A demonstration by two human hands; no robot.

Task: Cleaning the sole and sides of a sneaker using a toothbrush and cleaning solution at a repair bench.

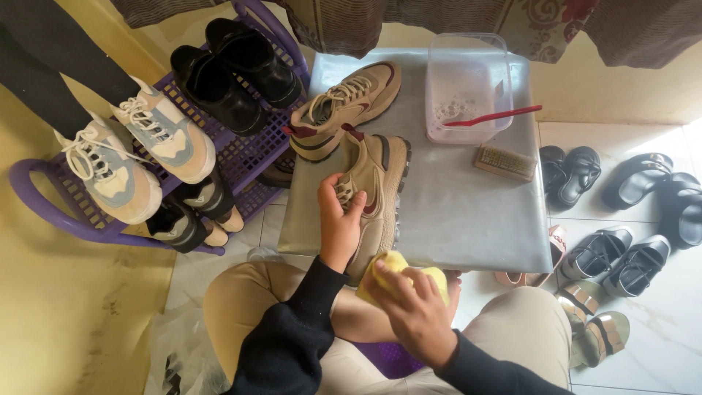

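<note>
Gripping one of two beige sneakers (373, 190), left hand (338, 223) fingers; right hand (413, 307) fingers clenching one yellow cloth (395, 265).

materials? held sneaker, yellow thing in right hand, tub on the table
Sneaker in the left hand: looks like tan suede or nubuck, matte, with dark red trim and a lugged rubber-like sole.
Yellow cloth under the right hand: soft fabric, bunched and folded; possibly microfibre, can't confirm.
Tub: clear, slightly cloudy plastic; foamy water shows through its walls.
</note>
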